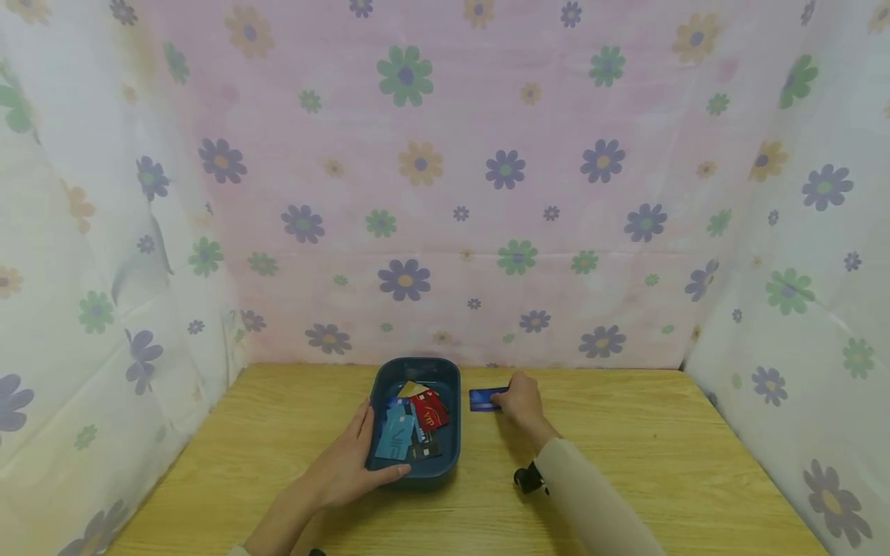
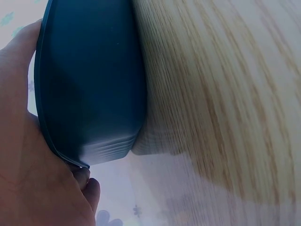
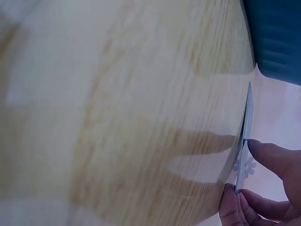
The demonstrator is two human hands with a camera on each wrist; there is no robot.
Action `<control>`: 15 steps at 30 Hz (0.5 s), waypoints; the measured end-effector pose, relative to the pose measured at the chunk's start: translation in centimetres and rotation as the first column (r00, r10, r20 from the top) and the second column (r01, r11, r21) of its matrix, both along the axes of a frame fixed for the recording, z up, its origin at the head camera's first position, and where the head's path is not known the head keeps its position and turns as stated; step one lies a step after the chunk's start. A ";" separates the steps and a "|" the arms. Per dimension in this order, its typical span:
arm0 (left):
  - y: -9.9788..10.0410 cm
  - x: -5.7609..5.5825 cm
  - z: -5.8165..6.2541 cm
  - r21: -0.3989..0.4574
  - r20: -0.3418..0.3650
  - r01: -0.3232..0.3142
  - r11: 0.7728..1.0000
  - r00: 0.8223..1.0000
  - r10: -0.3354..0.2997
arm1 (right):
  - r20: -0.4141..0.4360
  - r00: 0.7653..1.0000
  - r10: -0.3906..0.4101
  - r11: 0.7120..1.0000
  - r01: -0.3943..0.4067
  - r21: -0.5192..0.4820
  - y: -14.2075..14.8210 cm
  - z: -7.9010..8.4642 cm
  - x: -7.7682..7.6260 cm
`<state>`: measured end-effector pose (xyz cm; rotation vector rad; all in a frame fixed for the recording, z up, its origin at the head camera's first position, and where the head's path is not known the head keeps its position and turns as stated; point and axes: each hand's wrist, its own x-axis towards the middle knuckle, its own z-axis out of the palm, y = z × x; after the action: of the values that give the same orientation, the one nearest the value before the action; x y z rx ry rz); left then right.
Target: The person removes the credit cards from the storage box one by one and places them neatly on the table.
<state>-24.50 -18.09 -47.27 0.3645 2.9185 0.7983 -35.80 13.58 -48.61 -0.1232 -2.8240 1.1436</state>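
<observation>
A dark teal plastic bin [image 1: 453, 417] stands on the wooden table, with several bank and VIP cards inside, among them a light blue card [image 1: 396, 434] and a red card [image 1: 431, 409]. My left hand [image 1: 348, 459] grips the bin's left side, fingers along the outer wall and thumb over the near rim. In the left wrist view the bin's wall [image 2: 94, 75] fills much of the picture. Just right of the bin, my right hand [image 1: 521, 400] pinches a blue card [image 1: 481, 399] by its right end. The right wrist view shows this card [image 3: 248, 110] edge-on, thumb on one face.
Flower-patterned cloth [image 1: 452, 185] encloses the table [image 1: 626, 448] at the back and both sides. A small black device [image 1: 528, 479] sits at the right wrist. The bin's corner [image 3: 277, 42] is close to the card in the right wrist view.
</observation>
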 end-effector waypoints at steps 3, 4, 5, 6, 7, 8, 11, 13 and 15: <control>0.0 0.0 0.0 0.003 0.004 -0.002 1.000 1.000 0.002 | -0.001 1.000 -0.008 1.000 0.008 0.019 -0.2 -0.2 -0.1; 0.0 0.0 0.0 0.004 0.005 -0.002 1.000 1.000 0.002 | -0.002 1.000 -0.009 1.000 0.009 0.025 -0.2 -0.3 -0.2; 0.0 0.1 0.0 0.006 0.007 -0.002 1.000 1.000 0.002 | 0.001 1.000 -0.008 1.000 0.008 0.028 -0.3 -0.4 -0.2; 0.0 0.1 0.0 0.010 0.007 -0.001 1.000 1.000 0.001 | 0.001 1.000 -0.005 1.000 0.005 0.030 -0.3 -0.5 -0.3; 0.0 0.1 0.0 0.011 0.007 -0.002 1.000 1.000 0.001 | 0.005 1.000 -0.003 1.000 0.003 0.031 -0.4 -0.6 -0.3; 0.0 0.1 0.0 0.013 0.008 -0.002 1.000 1.000 0.002 | 0.007 1.000 0.001 1.000 -0.001 0.029 -0.4 -0.6 -0.4; 0.0 0.0 -0.1 0.011 0.008 -0.007 1.000 1.000 0.007 | 0.015 1.000 0.005 1.000 -0.005 0.025 -0.6 -0.6 -0.4; 0.0 0.0 -0.1 0.006 0.007 -0.008 1.000 1.000 0.008 | 0.016 1.000 0.000 1.000 -0.001 0.031 -0.6 -0.5 -0.3; 0.0 0.0 -0.2 0.002 0.005 -0.008 1.000 1.000 0.008 | 0.015 1.000 -0.004 0.999 0.004 0.041 -0.7 -0.4 -0.2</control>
<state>-24.55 -18.09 -47.44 0.3498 2.9166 0.8018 -36.03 12.92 -49.03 -0.1354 -2.8572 1.0874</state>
